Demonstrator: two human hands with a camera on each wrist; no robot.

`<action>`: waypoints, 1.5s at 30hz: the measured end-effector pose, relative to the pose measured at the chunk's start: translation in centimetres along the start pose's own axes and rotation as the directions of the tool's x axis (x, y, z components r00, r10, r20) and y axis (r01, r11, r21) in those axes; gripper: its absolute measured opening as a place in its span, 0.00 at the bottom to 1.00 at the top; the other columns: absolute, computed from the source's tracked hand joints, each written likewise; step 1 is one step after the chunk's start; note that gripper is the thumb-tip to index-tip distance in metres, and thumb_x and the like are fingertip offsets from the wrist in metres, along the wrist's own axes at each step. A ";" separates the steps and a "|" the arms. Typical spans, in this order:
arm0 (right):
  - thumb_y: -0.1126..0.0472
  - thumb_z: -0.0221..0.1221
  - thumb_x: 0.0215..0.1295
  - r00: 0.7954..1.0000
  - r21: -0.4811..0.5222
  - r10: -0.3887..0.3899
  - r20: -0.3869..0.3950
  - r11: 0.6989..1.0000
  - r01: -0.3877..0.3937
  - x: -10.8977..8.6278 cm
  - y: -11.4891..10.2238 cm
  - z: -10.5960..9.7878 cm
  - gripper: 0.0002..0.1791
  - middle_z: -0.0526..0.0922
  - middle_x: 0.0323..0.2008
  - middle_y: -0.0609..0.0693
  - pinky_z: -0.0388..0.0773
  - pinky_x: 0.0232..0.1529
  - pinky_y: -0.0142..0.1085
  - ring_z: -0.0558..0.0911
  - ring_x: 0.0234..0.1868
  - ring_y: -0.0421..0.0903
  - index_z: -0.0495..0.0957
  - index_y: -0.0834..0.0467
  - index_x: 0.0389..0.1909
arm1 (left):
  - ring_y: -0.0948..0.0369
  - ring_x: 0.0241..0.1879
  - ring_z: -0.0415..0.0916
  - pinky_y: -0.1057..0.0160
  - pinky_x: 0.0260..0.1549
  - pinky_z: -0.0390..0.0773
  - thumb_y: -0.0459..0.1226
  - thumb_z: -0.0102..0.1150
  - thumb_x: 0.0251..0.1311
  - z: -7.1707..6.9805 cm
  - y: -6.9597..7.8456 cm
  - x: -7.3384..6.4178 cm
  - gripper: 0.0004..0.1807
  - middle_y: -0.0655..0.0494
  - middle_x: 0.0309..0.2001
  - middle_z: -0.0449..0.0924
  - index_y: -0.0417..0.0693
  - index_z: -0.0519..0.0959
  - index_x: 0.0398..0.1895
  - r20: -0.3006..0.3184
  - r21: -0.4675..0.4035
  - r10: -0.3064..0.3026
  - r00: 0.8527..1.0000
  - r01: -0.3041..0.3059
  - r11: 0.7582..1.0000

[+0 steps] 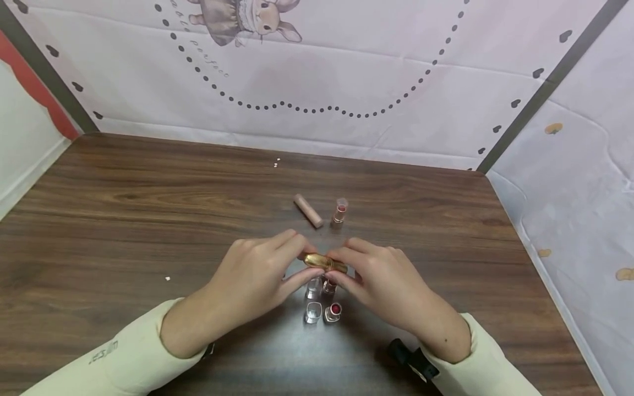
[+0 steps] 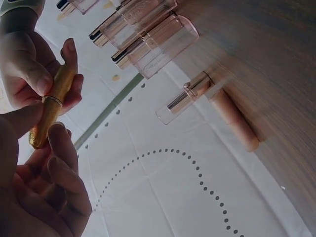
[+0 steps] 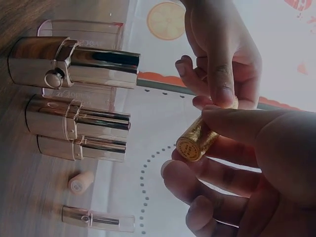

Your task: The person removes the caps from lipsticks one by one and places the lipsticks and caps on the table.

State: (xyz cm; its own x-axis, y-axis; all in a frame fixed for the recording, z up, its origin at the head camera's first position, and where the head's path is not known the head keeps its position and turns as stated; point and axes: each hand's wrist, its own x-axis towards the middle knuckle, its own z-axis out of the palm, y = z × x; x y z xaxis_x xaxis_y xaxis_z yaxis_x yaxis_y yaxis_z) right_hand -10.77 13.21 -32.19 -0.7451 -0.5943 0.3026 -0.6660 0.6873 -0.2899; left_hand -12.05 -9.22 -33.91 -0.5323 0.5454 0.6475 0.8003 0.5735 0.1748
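Both hands hold one gold lipstick tube (image 1: 318,260) above the table, its rounded cap toward the left. My left hand (image 1: 251,270) pinches the rounded cap end between thumb and fingers. My right hand (image 1: 388,280) grips the base end, whose round label faces the right wrist view. A seam ring around the gold tube (image 2: 53,100) shows between the hands in the left wrist view, with cap and base together. Just below the hands stand an uncapped red lipstick (image 1: 333,312) and a clear cap (image 1: 313,312). Another lipstick (image 1: 329,287) and clear cap (image 1: 313,289) are partly hidden under the fingers.
Beyond the hands, a pinkish-beige tube (image 1: 308,210) lies on its side, beside an upright lipstick with a clear cap (image 1: 339,212). Small white bits (image 1: 168,278) dot the wooden table (image 1: 124,220). Printed cloth walls (image 1: 346,71) border its back and sides.
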 end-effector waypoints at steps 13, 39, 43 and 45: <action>0.54 0.67 0.64 0.999 -0.031 -0.048 -0.022 0.998 0.047 -0.2 0.2 0.3 0.11 0.81 0.32 0.41 0.65 0.21 0.22 0.67 0.19 0.29 0.86 0.52 0.45 | 0.72 0.14 0.62 0.74 0.13 0.57 0.49 0.71 0.56 0.5 0.1 0.0 0.15 0.66 0.29 0.80 0.55 0.81 0.42 0.036 0.016 0.044 0.998 -0.045 0.999; 0.53 0.69 0.62 0.996 -0.030 -0.069 -0.055 0.997 0.068 -0.2 0.5 0.2 0.12 0.84 0.34 0.43 0.69 0.22 0.23 0.75 0.21 0.32 0.88 0.51 0.45 | 0.73 0.15 0.65 0.74 0.13 0.60 0.47 0.70 0.57 0.0 0.0 0.2 0.12 0.66 0.28 0.82 0.56 0.85 0.41 0.023 0.010 0.081 0.996 -0.082 0.997; 0.53 0.69 0.62 0.997 -0.022 -0.069 -0.047 0.997 0.068 -0.2 0.6 0.1 0.12 0.84 0.34 0.43 0.69 0.22 0.23 0.76 0.21 0.32 0.88 0.51 0.45 | 0.73 0.15 0.63 0.74 0.13 0.59 0.46 0.70 0.57 -0.2 -0.1 0.2 0.11 0.66 0.27 0.80 0.56 0.85 0.42 0.032 0.003 0.087 0.996 -0.088 0.996; 0.54 0.69 0.61 0.998 -0.026 -0.058 -0.037 0.998 0.057 -0.2 0.7 0.0 0.12 0.84 0.34 0.43 0.69 0.22 0.23 0.75 0.22 0.32 0.87 0.51 0.45 | 0.73 0.15 0.64 0.75 0.13 0.59 0.46 0.71 0.56 -0.3 -0.1 0.2 0.12 0.66 0.27 0.80 0.56 0.85 0.42 0.028 0.003 0.086 0.996 -0.086 0.996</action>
State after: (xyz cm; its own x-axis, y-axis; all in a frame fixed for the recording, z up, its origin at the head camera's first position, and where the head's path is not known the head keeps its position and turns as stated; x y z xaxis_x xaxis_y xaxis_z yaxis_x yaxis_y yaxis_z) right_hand -11.08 13.85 -32.45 -0.7035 -0.6171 0.3526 -0.7061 0.6632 -0.2482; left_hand -12.17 -9.38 -33.55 -0.4691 0.6095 0.6391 0.8423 0.5262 0.1165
